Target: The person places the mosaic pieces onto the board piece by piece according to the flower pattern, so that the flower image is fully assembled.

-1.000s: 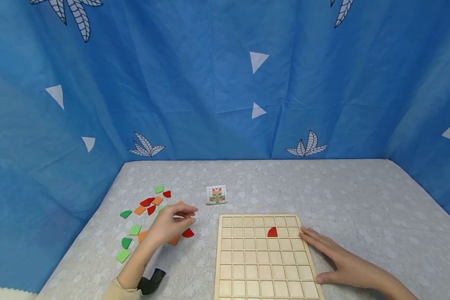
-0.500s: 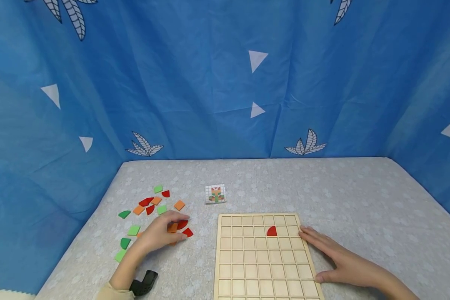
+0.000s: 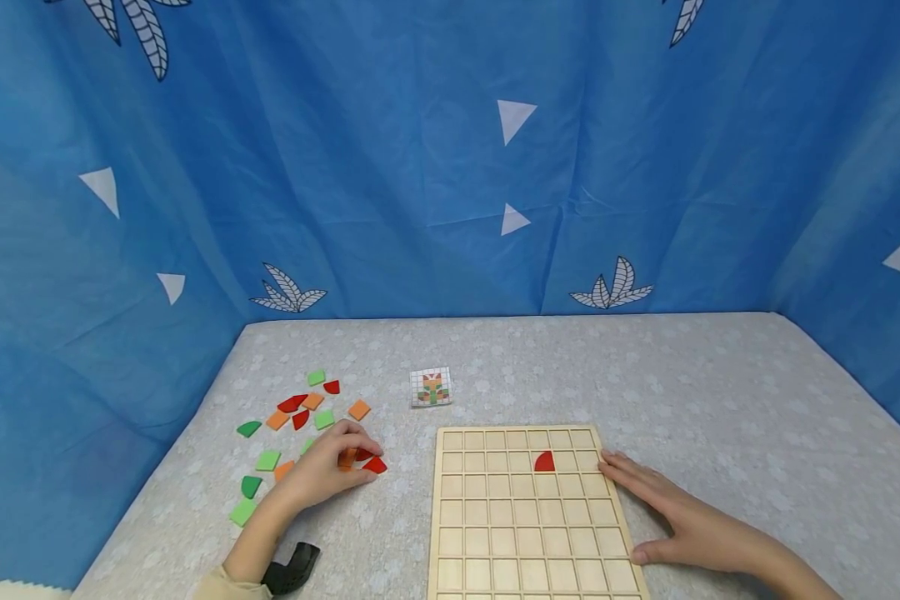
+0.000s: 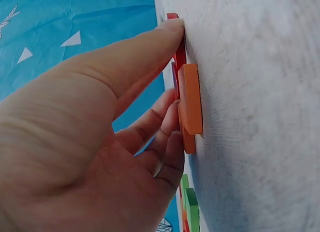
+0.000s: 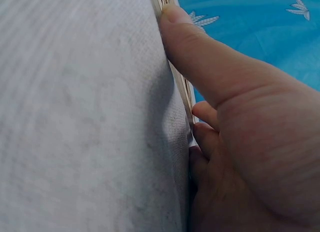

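With thumb and forefinger, my left hand (image 3: pixel 326 467) pinches a red quarter-circle tile (image 3: pixel 375 465) lying on the cloth. The thumb touches that tile's edge in the left wrist view, while an orange tile (image 4: pixel 190 99) lies beneath the curved fingers. Part of another red tile shows under the forefinger. My right hand (image 3: pixel 690 529) rests against the right edge of a pale wooden grid board (image 3: pixel 513 533), fingers extended and thumb on the rim. One red quarter-circle tile (image 3: pixel 544 462) sits in a cell of the board's second row.
Green, orange and red tiles lie scattered around the left hand, among them a light green square (image 3: pixel 268 460) and an orange square (image 3: pixel 359 409). A small pattern card (image 3: pixel 431 387) lies behind the board. Blue curtain (image 3: pixel 420 167) surrounds the table (image 3: pixel 720 392).
My left hand has come down and slightly left onto the tiles, and its thumb and forefinger have closed around a red one. The right hand stays at the board's edge.
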A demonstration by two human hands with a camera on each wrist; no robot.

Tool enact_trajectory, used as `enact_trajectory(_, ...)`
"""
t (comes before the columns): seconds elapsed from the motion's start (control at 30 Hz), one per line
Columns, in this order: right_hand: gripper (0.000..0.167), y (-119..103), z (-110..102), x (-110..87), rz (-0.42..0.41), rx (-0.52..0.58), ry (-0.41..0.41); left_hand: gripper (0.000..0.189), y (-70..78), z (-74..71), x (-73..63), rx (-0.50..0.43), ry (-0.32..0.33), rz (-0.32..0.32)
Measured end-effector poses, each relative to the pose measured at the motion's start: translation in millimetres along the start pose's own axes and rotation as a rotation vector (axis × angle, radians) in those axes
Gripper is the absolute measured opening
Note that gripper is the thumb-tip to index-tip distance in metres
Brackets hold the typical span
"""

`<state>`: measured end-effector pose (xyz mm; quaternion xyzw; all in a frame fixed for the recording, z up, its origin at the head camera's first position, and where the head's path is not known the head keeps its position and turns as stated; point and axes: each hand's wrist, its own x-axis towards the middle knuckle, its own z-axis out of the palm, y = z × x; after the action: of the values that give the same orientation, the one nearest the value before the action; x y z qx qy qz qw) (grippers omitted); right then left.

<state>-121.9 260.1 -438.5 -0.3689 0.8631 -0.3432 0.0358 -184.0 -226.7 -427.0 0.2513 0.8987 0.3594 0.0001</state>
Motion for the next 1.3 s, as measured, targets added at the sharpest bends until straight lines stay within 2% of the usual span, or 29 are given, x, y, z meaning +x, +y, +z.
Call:
enact_trajectory(0.3,0.088,0.4,0.6,-0.7,0.005,0.023,-0.005,0.023,-0.1,0.8,0.8,0.003,0.003,-0.037)
enact_trajectory(0.7,0.089,-0.6,0.7,0.4,0.032,0.001,0.002,0.021,-4.6,0.6,-1.0,-0.009,0.039,0.03)
enact_trajectory(0.93,0.089,1.1,1.2,0.2,0.005,0.013,0.005,0.023,-3.5,-1.0,0.3,-0.034,-0.004,-0.025)
enact_trajectory(1.3,0.089,0.3,0.4,0.7,-0.003,0.024,0.005,0.021,-6.7,-1.3,0.6,-0.018,-0.023,-0.014)
